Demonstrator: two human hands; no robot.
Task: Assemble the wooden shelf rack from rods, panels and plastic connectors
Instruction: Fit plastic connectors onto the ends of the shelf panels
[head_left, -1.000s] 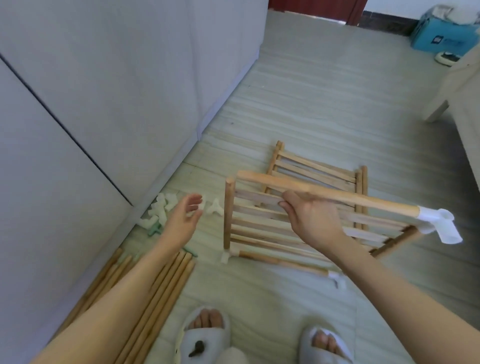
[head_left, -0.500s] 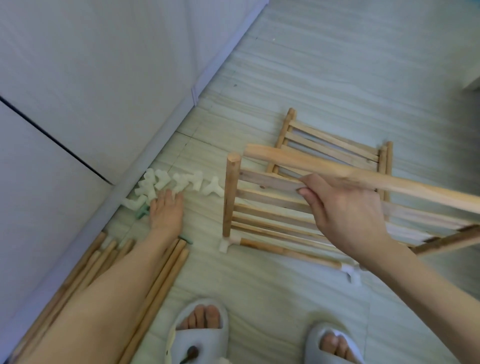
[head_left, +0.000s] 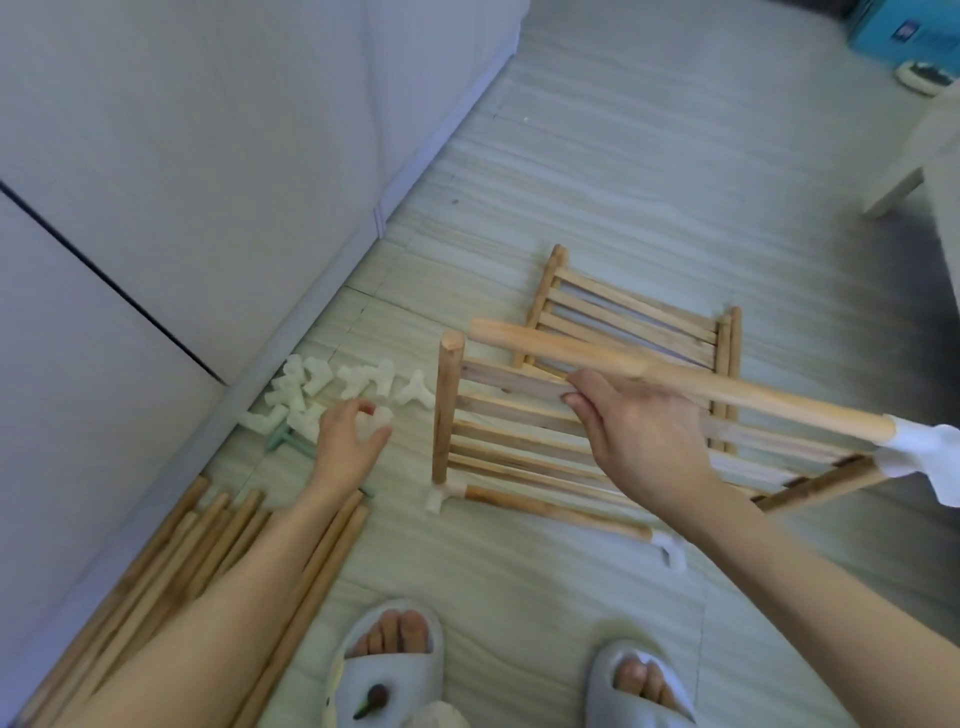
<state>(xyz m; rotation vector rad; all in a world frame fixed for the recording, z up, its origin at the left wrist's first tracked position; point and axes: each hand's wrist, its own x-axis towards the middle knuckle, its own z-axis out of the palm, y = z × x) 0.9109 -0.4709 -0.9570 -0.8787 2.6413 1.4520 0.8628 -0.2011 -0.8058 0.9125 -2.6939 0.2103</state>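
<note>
Now both hands work over the floor (head_left: 597, 171).
Left hand (head_left: 347, 441) has its fingers (head_left: 382, 434) closed around a white connector (head_left: 371, 420) beside the loose pile (head_left: 311, 389); right hand (head_left: 644, 436) grips a rod (head_left: 597, 358) above the slatted panel (head_left: 519, 441).

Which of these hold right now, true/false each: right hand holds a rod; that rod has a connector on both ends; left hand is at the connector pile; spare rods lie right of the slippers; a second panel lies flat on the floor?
1. The right hand holds a rod. True.
2. That rod has a connector on both ends. False: only the right end carries a white connector; the left end is bare.
3. The left hand is at the connector pile. True.
4. Spare rods lie right of the slippers. False: the spare rods lie left, along the wall.
5. A second panel lies flat on the floor. True.
</note>
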